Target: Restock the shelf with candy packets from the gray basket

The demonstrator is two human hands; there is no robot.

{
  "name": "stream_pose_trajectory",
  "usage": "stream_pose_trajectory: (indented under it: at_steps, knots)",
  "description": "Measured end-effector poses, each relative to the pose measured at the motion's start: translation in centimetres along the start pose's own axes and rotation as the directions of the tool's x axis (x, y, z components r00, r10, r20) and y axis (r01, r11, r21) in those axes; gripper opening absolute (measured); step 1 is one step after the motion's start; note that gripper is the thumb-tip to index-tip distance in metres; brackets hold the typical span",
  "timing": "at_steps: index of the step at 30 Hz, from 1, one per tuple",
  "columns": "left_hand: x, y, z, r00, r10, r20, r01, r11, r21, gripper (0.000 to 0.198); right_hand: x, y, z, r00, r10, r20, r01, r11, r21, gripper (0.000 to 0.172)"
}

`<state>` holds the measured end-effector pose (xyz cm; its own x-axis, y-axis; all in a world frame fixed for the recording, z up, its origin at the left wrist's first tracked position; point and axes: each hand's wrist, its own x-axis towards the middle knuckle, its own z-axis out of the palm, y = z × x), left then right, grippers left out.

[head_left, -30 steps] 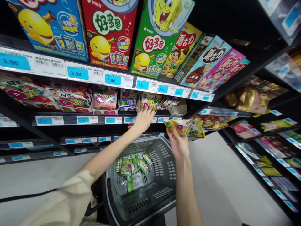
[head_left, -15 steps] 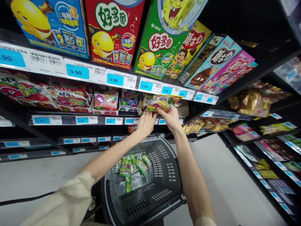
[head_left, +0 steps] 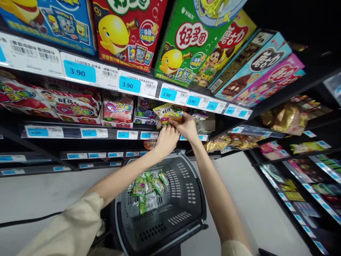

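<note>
A yellow gummy candy packet (head_left: 172, 114) is tilted at the front of the lower snack shelf. My right hand (head_left: 187, 127) pinches its lower right side, thumb across the front. Against its bottom edge, my left hand (head_left: 167, 138) has its fingers curled and closed; their tips are partly hidden. Left of the packet stand a dark blue gummy candy box (head_left: 145, 113) and a pink one (head_left: 118, 111). Below my forearms is a black shopping basket (head_left: 183, 209) with several green candy packets (head_left: 140, 186) lying inside.
Above my hands runs a shelf edge with price tags (head_left: 137, 85). Large snack boxes, among them a red one (head_left: 125, 35) and a green one (head_left: 183, 46), stand on it. To the right are gold-wrapped packs (head_left: 285, 115) and another shelf unit. Pale floor (head_left: 239, 185) shows around the basket.
The yellow packet has turned and shifted slightly left, its left end now raised. My right hand has moved a little left with it. The view has come closer to the shelf.
</note>
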<state>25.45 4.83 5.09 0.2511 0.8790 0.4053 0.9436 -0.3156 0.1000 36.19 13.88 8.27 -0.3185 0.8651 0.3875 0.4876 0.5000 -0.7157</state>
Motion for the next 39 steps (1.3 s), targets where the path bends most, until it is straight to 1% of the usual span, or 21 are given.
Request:
stream_pose_trajectory:
  at_steps: [2, 4, 6, 8, 10, 12, 15, 17, 19, 20, 22, 24, 26, 29, 31, 35, 36, 38, 39]
  knots:
    - [0.1, -0.2, 0.1, 1.000, 0.003, -0.022, -0.003, 1.000, -0.020, 0.042, 0.3, -0.6, -0.9, 0.998, -0.050, 0.047, 0.056, 0.987, -0.149, 0.033]
    - [0.1, -0.4, 0.2, 0.999, 0.010, -0.039, -0.012, 0.999, -0.047, 0.040, 0.3, -1.4, -2.2, 0.990, -0.092, 0.111, 0.122, 0.946, -0.301, 0.029]
    - [0.1, -0.5, 0.2, 0.999, 0.009, -0.047, -0.013, 0.998, -0.068, 0.037, 0.2, -2.2, -3.3, 0.983, -0.083, 0.166, 0.143, 0.909, -0.392, 0.027]
    - [0.0, -0.5, 0.2, 0.998, 0.002, -0.062, -0.006, 0.998, -0.065, 0.036, 0.1, -2.6, -3.7, 0.983, -0.032, 0.182, 0.113, 0.885, -0.452, 0.027]
    - [-0.1, -0.4, 0.2, 0.996, -0.007, -0.084, 0.002, 0.999, -0.053, 0.036, 0.3, -2.7, -3.5, 0.985, 0.034, 0.169, 0.058, 0.858, -0.511, 0.030]
    - [-0.2, -0.3, 0.2, 0.995, -0.001, -0.099, -0.004, 0.999, -0.053, 0.034, 0.9, -2.4, -3.0, 0.980, 0.101, 0.170, 0.012, 0.828, -0.561, 0.031]
    - [-0.3, -0.5, 0.2, 0.991, 0.029, -0.130, -0.037, 0.998, -0.059, 0.030, 2.0, -2.2, -2.9, 0.964, 0.182, 0.195, -0.021, 0.778, -0.627, 0.034]
    - [-0.2, -0.7, 0.3, 0.985, 0.038, -0.166, -0.047, 0.998, -0.050, 0.029, 2.5, -2.3, -3.0, 0.948, 0.223, 0.226, -0.028, 0.767, -0.641, 0.037]
    - [-0.1, -0.8, 0.4, 0.982, 0.039, -0.183, -0.047, 0.998, -0.041, 0.031, 2.4, -2.4, -3.1, 0.951, 0.213, 0.225, -0.035, 0.795, -0.606, 0.040]
    - [-0.1, -0.9, 0.5, 0.983, 0.043, -0.177, -0.051, 0.998, -0.040, 0.031, 2.2, -2.5, -3.1, 0.965, 0.181, 0.192, -0.038, 0.814, -0.580, 0.043]
    - [-0.1, -0.8, 0.5, 0.988, 0.054, -0.148, -0.062, 0.997, -0.050, 0.033, 1.6, -2.5, -2.6, 0.994, 0.093, 0.065, -0.043, 0.838, -0.544, 0.053]
    - [-0.1, -0.7, 0.6, 0.991, 0.062, -0.116, -0.071, 0.995, -0.075, 0.034, 1.1, -2.4, -1.8, 0.998, 0.035, -0.052, -0.058, 0.831, -0.554, 0.061]
    - [-0.2, -0.7, 0.7, 0.993, 0.061, -0.099, -0.072, 0.992, -0.108, 0.035, 1.1, -2.3, -1.0, 0.995, 0.037, -0.097, -0.087, 0.804, -0.589, 0.064]
    - [-0.4, -0.7, 0.9, 0.993, 0.055, -0.103, -0.071, 0.985, -0.160, 0.038, 1.3, -2.2, -0.3, 0.992, 0.081, -0.102, -0.128, 0.754, -0.644, 0.066]
    - [-0.5, -0.8, 0.9, 0.991, 0.049, -0.128, -0.072, 0.981, -0.180, 0.038, 1.0, -2.0, -0.4, 0.991, 0.086, -0.101, -0.131, 0.764, -0.631, 0.062]
    - [-0.9, -0.9, 0.6, 0.987, 0.056, -0.147, -0.081, 0.982, -0.169, 0.038, -0.9, -0.5, -1.3, 0.998, -0.006, -0.061, -0.029, 0.836, -0.548, 0.050]
    - [-1.0, -0.8, 0.5, 0.988, 0.060, -0.143, -0.083, 0.984, -0.158, 0.039, -1.2, 0.0, -1.5, 0.999, -0.014, -0.047, -0.014, 0.837, -0.547, 0.050]
    - [-1.1, -0.8, 0.3, 0.989, 0.064, -0.130, -0.082, 0.987, -0.135, 0.040, -1.4, 0.7, -1.9, 1.000, 0.014, -0.025, -0.026, 0.821, -0.571, 0.053]
    - [-1.1, -0.8, 0.3, 0.990, 0.067, -0.123, -0.082, 0.988, -0.127, 0.040, -1.4, 0.8, -2.0, 1.000, 0.016, 0.006, -0.010, 0.816, -0.577, 0.055]
